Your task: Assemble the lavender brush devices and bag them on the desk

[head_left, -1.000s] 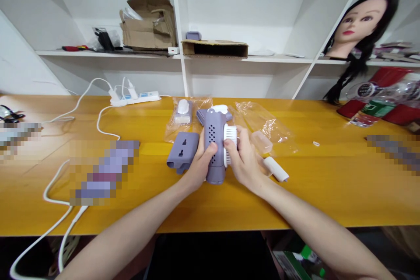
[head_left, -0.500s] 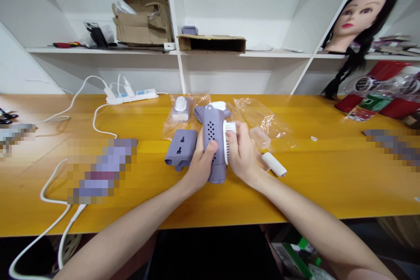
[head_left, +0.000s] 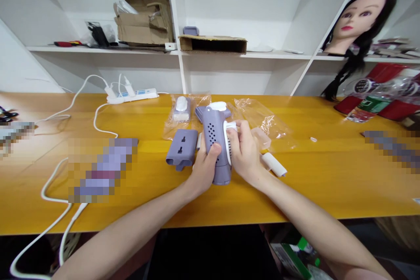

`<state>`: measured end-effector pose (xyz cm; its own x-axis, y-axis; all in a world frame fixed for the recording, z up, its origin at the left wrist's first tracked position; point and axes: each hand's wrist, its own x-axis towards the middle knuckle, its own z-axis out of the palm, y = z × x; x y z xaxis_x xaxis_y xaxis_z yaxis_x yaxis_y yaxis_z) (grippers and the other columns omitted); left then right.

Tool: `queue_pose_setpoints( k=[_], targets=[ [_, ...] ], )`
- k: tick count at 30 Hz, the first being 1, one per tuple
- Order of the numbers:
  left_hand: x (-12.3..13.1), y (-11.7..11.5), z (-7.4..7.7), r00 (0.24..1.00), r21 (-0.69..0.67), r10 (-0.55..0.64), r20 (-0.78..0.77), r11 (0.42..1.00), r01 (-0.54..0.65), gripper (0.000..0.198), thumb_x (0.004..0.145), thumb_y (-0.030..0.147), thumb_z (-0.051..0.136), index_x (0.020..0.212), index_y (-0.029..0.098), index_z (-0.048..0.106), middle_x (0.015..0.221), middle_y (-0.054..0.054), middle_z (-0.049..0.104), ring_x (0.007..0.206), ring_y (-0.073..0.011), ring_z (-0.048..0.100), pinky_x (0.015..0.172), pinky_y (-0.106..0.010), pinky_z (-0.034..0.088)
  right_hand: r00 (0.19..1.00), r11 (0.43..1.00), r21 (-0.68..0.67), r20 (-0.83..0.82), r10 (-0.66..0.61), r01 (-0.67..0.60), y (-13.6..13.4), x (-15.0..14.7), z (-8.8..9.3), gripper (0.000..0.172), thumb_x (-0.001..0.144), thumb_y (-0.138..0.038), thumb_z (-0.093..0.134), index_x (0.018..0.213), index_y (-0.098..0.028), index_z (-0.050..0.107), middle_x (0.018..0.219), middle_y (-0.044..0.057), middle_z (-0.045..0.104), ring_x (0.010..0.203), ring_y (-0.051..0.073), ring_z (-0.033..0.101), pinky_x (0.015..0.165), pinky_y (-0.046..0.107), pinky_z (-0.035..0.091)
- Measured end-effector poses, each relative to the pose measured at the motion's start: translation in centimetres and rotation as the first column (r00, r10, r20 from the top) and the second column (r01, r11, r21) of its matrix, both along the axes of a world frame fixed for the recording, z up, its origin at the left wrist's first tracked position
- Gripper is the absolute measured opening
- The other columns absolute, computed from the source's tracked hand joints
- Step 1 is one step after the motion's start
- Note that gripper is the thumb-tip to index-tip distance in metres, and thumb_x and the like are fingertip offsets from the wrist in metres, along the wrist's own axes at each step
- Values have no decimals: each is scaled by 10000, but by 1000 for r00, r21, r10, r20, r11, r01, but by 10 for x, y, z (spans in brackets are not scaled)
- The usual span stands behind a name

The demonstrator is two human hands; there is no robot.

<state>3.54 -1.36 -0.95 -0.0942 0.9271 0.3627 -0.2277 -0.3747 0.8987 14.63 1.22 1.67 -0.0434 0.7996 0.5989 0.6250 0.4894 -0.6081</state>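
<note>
Head: brush (head_left: 227, 142) against perforated casing (head_left: 217, 134)

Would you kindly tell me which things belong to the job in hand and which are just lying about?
Job: purple perforated body, in left hand; white brush, in right hand; probably slotted purple piece.

Apparently lying about: power strip; mannequin head; bottle.

We list passages: tabletop (head_left: 328, 179) right of the white roller (head_left: 274, 164); tabletop between purple holder (head_left: 182, 148) and blurred slab (head_left: 105, 169). We list obstacles: purple holder just beside the left hand (head_left: 205, 164); clear bag (head_left: 274, 127) and translucent cup (head_left: 262, 139) beyond the right hand (head_left: 245, 151)
</note>
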Motion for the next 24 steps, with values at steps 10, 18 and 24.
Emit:
queue_pose_setpoints(
  k=[10,18,24],
  targets=[
    [0,2,-2,984,-94,-69,165,992,85,458,868,416,531,1290,241,504,1259,-58,601,1284,-229,460,1109,-349,313,996,997,-32,-50,71,-72,3,2,7,200,932,-430,381,964,-246,450,626,-28,543,490,139,468,507,279,330],
    [-8,18,-16,943,-211,-148,297,953,216,489,840,522,544,1208,202,574,1192,-71,655,1310,-255,449,1123,-392,314,993,988,-106,33,116,-112,3,6,3,359,897,-483,433,1157,-236,415,741,11,580,626,194,544,589,330,412],
    [-6,9,-10,981,-92,-104,164,988,121,437,872,458,521,1242,227,541,1235,-49,612,1238,-231,499,1097,-356,336,998,998,25,21,58,-59,-6,0,-5,371,922,-417,348,1231,-219,401,920,93,632,799,246,603,672,375,445]
  ],
)
